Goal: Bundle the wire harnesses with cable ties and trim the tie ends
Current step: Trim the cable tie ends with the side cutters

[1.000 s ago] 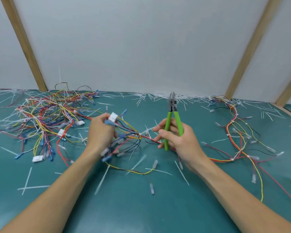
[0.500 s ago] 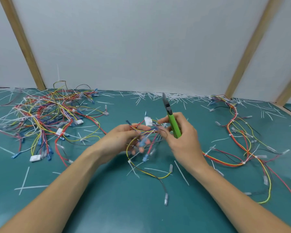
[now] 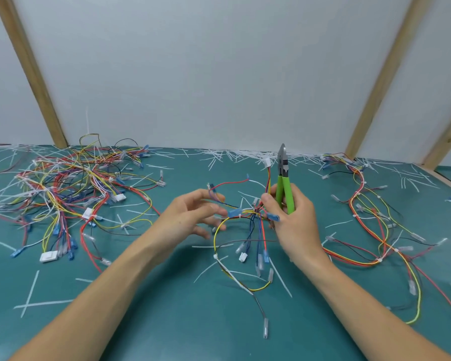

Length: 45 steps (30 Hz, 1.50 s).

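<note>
The left hand (image 3: 190, 217) fingers (image 3: 214, 212) are motion-blurred; both forearms leave the bottom edge.

Teal green work mat (image 3: 146, 321): tangled heap of multicoloured wire harnesses (image 3: 63, 194) near left edge; long bundled harness (image 3: 370, 230) along right side; white trimmed tie offcuts (image 3: 235, 155) scattered, thickest along far edge.

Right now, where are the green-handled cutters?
In the head view, right of centre: the right hand grips the green-handled cutters upright, tips up, beside the wire harness it also holds.
</note>
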{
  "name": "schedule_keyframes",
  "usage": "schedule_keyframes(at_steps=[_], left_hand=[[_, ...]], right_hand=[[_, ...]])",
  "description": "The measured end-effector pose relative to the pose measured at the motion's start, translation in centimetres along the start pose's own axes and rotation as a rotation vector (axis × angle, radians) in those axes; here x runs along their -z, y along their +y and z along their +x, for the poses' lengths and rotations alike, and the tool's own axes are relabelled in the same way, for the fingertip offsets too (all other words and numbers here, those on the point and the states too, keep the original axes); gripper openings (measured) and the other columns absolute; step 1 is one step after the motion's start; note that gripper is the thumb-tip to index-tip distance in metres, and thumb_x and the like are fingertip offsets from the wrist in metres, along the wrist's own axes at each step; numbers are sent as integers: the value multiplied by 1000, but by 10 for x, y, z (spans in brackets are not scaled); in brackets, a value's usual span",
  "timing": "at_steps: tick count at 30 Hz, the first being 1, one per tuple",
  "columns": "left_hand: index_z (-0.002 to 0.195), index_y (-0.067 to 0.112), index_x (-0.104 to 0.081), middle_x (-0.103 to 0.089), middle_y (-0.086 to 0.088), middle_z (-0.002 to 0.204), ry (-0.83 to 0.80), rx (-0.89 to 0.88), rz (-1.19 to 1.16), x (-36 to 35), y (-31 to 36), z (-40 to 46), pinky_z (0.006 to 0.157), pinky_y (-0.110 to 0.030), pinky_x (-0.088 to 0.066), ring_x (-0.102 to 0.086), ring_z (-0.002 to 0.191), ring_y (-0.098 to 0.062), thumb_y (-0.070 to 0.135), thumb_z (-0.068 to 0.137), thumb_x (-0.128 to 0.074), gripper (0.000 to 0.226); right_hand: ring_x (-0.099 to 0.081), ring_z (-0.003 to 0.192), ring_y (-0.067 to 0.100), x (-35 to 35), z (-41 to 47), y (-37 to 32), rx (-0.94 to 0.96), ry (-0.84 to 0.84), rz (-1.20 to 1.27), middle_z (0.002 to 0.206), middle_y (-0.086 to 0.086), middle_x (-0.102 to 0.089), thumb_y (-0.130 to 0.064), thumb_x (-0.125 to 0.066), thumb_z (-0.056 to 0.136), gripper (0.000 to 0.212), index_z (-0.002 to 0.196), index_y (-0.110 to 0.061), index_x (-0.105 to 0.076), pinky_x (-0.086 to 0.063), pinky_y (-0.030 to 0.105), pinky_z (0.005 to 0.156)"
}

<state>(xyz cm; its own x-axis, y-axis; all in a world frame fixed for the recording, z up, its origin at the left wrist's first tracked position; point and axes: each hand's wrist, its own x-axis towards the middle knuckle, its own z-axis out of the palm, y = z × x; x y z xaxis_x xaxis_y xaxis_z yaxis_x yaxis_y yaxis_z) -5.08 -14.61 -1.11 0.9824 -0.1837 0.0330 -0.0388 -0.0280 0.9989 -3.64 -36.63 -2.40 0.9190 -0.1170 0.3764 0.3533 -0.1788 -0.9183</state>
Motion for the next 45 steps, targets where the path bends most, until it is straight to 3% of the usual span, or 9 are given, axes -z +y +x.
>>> schedule_keyframes(at_steps=[4,8,13,16,24,31,39,42,45], left_hand=[[109,9,-67,-70,-2,78,293,-28,-22,3,3,2,49,-23,-46,-66,61,-16,3,99,-52,20],[105,13,-68,-72,-7,96,479,-131,64,7,6,3,61,-25,-48,-69,71,-7,11,105,-46,22],[97,26,-71,-76,4,87,187,-260,332,-5,6,-5,79,-22,-51,-72,86,-11,54,90,-59,32],[90,31,-74,-72,12,80,203,-384,627,-16,-1,-8,75,-20,-48,-66,80,-7,49,84,-64,22],[101,12,-75,-79,-6,94,264,-100,82,5,20,-4,94,-43,-46,-71,96,-24,67,97,-35,69],[98,38,-73,-73,27,93,149,-362,765,-15,20,-20,83,-28,-51,-68,95,2,60,79,-68,29],[97,33,-76,-67,11,79,247,-262,1283,-2,6,-10,86,-32,-40,-60,94,-23,17,92,-59,24],[106,34,-70,-69,14,78,313,-251,1185,-10,-1,-10,71,-33,-45,-65,94,-23,34,96,-56,17],[115,34,-64,-75,11,93,318,-279,1261,-20,-9,-7,84,-35,-45,-68,95,-18,64,93,-50,40]], right_hand=[[-61,63,10,-3,-2,-1,-19,-41,24,71,-3,-69,-15,-73,95,11,89,-19,-64,-52,35,65],[-62,64,14,-3,-2,-5,-33,-61,88,76,7,-70,-11,-74,94,13,89,-17,-64,-52,34,57],[-70,72,13,-6,-7,-6,-20,-200,31,82,-2,-73,-5,-78,88,16,92,-14,-66,-53,25,67],[-73,81,17,-8,-11,-6,-26,-269,6,91,-1,-77,-2,-76,88,18,94,-15,-67,-58,36,76],[-75,82,19,-2,-3,-5,-5,-13,107,88,0,-75,13,-56,93,30,94,-16,-62,-57,25,65],[-69,75,10,2,0,2,-24,-50,-132,90,-11,-74,3,-66,88,28,92,-25,-63,-54,30,72],[-60,99,24,-2,-4,1,-7,-305,-594,104,-8,-71,-21,-65,94,19,110,-28,-59,-50,39,86],[-53,96,23,-6,-7,1,-8,-372,-613,98,-6,-63,-25,-64,95,18,109,-29,-53,-43,36,77],[-56,96,23,-9,-9,1,4,-408,-537,97,-5,-62,-25,-64,96,18,107,-28,-50,-46,38,81]])
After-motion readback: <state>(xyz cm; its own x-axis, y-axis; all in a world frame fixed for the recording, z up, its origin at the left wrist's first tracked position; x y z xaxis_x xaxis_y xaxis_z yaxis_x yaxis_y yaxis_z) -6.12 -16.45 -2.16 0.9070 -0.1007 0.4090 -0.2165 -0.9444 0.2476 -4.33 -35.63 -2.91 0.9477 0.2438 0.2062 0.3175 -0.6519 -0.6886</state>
